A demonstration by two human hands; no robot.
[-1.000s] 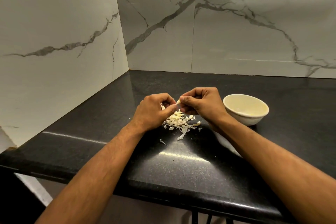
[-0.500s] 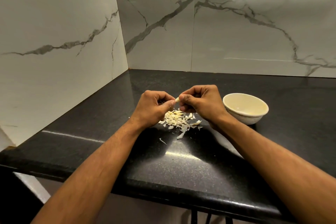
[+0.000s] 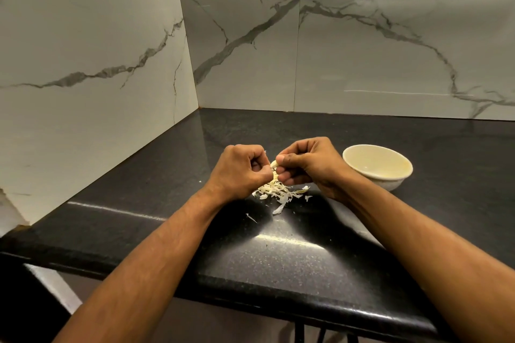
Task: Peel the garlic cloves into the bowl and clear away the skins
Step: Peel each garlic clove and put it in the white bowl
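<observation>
Garlic-peeling station, black desk. Bowl: right, contents unseen. Left hand, right hand: fingers pinching one clove above the skins. Skins heaped, uncleared; peeling unfinished.

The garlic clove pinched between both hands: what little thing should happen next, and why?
Probably keep stripping skin off the garlic clove before it goes anywhere. The left hand and right hand both pinch it over the pile of skins, and what shows of the bowl to the right looks empty, though its near inside is hidden.
</observation>
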